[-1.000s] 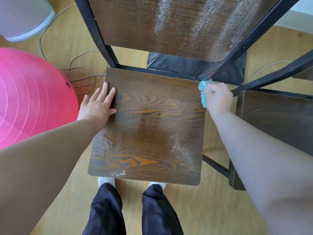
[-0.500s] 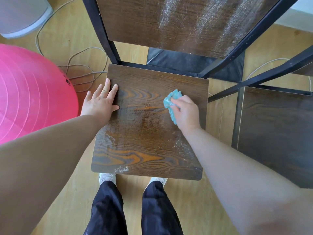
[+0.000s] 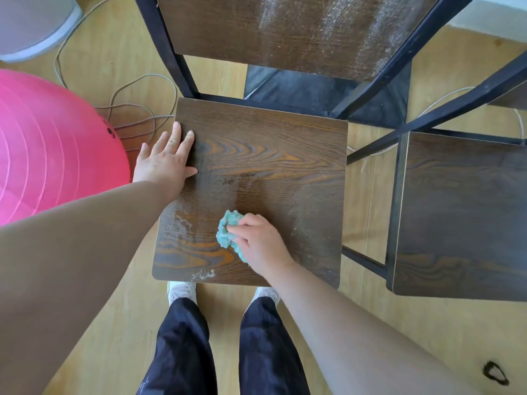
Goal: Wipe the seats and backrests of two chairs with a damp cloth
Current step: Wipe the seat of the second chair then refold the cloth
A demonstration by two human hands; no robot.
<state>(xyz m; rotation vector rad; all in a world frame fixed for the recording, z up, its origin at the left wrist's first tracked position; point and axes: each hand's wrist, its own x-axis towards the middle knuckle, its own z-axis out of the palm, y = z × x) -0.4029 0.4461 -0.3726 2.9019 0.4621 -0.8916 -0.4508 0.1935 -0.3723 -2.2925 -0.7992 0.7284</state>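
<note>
A dark wood chair seat [image 3: 271, 155] on a black metal frame stands in front of me, with its wood backrest [image 3: 285, 32] above it streaked with wet marks. My right hand [image 3: 261, 242] presses a bunched teal cloth [image 3: 228, 232] onto the seat's near middle. My left hand [image 3: 168, 159] lies flat, fingers spread, on the seat's left edge. A patch of pale dust [image 3: 203, 275] sits at the seat's front edge. The second chair's seat [image 3: 462, 215] is to the right.
A large pink exercise ball [image 3: 48, 149] lies close to the left of the chair. Loose cords [image 3: 137, 109] trail on the wood floor behind it, by a grey round base [image 3: 31, 27]. My legs and shoes [image 3: 181, 290] stand at the seat's front. A black mat [image 3: 313, 89] lies behind.
My right hand has swept the cloth from the seat's far right corner across the middle to the near middle. My left hand has stayed on the left edge.
</note>
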